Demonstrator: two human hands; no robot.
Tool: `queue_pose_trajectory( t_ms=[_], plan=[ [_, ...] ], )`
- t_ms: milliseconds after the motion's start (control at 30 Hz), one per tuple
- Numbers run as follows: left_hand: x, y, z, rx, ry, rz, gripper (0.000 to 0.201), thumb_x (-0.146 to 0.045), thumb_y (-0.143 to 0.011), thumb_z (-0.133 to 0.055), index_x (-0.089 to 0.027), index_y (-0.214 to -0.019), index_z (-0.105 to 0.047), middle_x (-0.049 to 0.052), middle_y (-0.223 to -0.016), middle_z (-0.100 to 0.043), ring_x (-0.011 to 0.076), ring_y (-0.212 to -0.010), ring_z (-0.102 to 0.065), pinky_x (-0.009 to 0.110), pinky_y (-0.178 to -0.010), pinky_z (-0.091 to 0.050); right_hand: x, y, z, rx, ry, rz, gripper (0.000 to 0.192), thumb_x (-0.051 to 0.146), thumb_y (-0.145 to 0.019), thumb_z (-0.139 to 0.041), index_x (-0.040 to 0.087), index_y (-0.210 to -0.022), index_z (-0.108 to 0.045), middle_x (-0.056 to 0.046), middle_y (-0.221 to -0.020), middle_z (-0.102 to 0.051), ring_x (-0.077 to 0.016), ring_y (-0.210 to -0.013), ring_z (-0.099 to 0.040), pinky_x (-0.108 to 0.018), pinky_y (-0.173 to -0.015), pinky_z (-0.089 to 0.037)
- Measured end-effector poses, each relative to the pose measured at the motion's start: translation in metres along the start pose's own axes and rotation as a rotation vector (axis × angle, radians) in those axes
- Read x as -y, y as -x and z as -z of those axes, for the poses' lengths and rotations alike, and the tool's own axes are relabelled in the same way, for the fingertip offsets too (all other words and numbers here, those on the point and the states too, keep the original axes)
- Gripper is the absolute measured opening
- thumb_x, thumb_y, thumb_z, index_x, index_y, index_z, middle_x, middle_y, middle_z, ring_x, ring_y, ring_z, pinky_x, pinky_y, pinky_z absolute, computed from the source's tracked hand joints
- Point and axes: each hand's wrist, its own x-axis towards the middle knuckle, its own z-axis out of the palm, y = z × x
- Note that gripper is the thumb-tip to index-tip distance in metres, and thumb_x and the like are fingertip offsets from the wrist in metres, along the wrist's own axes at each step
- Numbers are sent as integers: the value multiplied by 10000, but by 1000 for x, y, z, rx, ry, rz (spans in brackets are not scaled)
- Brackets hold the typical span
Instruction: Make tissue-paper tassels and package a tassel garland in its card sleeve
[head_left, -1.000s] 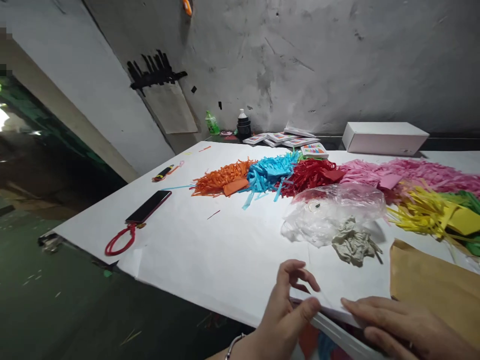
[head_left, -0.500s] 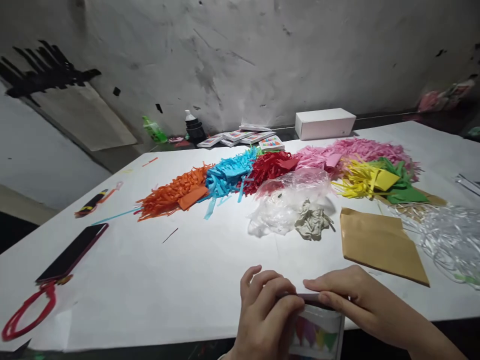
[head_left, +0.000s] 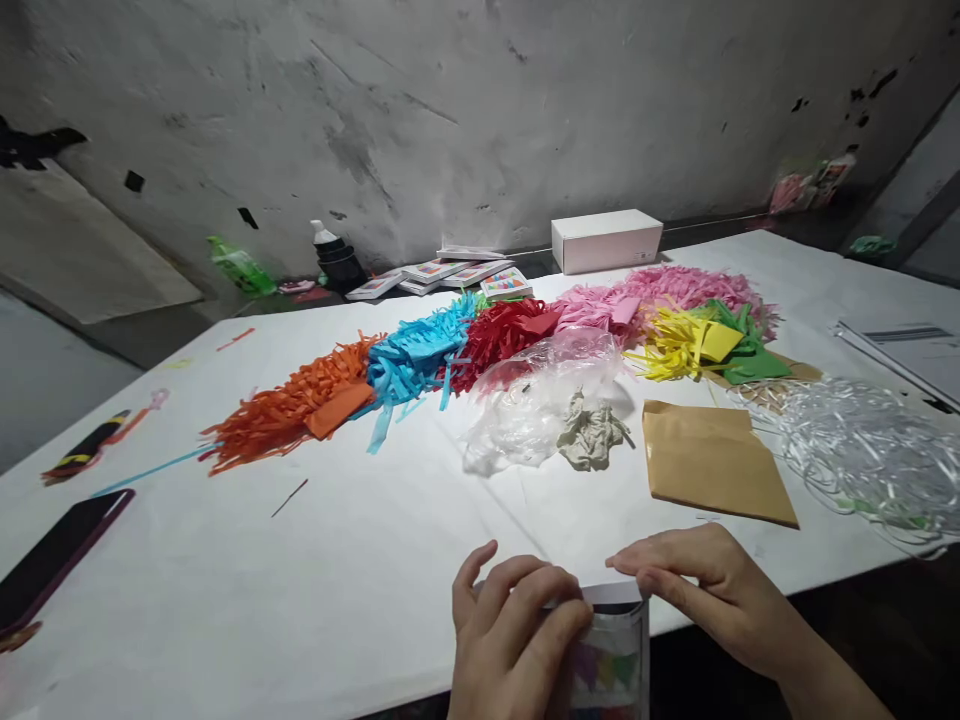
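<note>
In the head view, at the bottom centre of the frame, both hands hold a small packet with a white top flap and a clear front showing coloured paper inside. The left hand curls around its left side, fingers closed over the upper edge. The right hand pinches the white flap from the right, thumb and fingers narrow on it. The packet hangs at the near edge of the white table.

Across the middle of the frame lies a row of shredded paper: an orange pile, a blue pile, a red pile, a pink pile and a yellow pile beside green paper. Just below the red pile sits a clear plastic bag touching a crumpled grey wad. A brown envelope lies right of centre, near a tangle of clear strips. A phone lies at the lower left. A white box stands against the wall at upper centre.
</note>
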Motion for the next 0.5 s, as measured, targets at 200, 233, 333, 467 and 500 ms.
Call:
queue_pose_trajectory(
  t_ms=[200, 233, 333, 467, 500],
  plan=[
    [-1, -8, -9, 33, 36, -188, 163, -53, -933, -544, -179, -916, -645, 37, -854, -735, 165, -824, -652, 386, -969, -464, 3, -3, -8, -30, 24, 104, 216, 269, -988, -572, 216, -1053, -771, -57, -1029, -792, -160, -925, -751, -203, -830, -561],
    [0, -10, -9, 34, 50, -205, 150, -66, -944, -539, -171, -919, -642, 45, -855, -734, 168, -822, -648, 375, -931, -486, 3, -3, -9, -45, 28, 107, 212, 264, -988, -572, 214, -1039, -772, -56, -1024, -793, -154, -918, -753, -195, -824, -560],
    [2, -13, -10, 33, 98, -231, 154, -139, -993, -503, -153, -911, -633, 64, -842, -724, 181, -812, -625, 371, -843, -513, 2, -2, -11, -79, 34, 125, 190, 244, -981, -585, 219, -1026, -768, -33, -978, -798, -136, -888, -755, -169, -805, -557],
    [2, -14, -12, 70, 127, -205, 114, -81, -964, -528, -134, -935, -624, 82, -858, -709, 189, -810, -596, 353, -768, -512, 3, -1, -11, -78, 74, 206, 189, 199, -979, -575, 212, -1070, -741, -21, -964, -791, -128, -897, -751, -166, -822, -556],
    [2, -13, -12, 77, 132, -191, 107, -70, -954, -537, -133, -936, -622, 85, -861, -703, 190, -807, -592, 346, -751, -508, 3, 0, -11, -74, 90, 232, 192, 185, -977, -569, 207, -1077, -732, -23, -968, -788, -129, -908, -750, -169, -837, -555]
  ],
)
